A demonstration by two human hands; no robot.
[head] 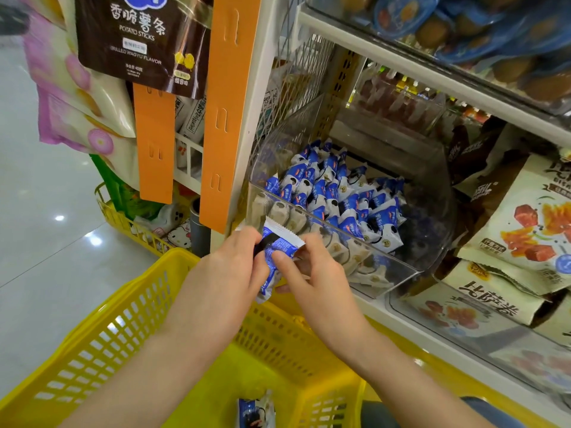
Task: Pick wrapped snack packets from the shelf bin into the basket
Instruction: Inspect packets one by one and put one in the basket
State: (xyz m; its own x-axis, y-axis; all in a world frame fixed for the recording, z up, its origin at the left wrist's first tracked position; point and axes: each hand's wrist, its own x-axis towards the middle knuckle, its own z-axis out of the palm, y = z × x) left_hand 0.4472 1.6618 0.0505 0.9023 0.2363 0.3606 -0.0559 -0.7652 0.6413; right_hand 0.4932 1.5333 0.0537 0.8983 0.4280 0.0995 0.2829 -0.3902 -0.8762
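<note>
— So where's the packet?
— Both hands have it: left hand (228,267) and right hand (312,270) pinch one blue-and-white snack packet (275,251) between them, above the yellow basket (129,329), just in front of the clear shelf bin (432,193).
— Anything in the basket?
— Another packet (255,410) lies on its floor — more fill the bin.

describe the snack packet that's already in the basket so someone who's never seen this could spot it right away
Start at the big yellow basket in front of the shelf, below the person's forearms. Look down to its floor near the bottom edge of the view: a blue and white wrapped packet lies there. Unlike the packet held in the hands or those packed in the clear shelf bin, it lies loose inside the basket.
</note>
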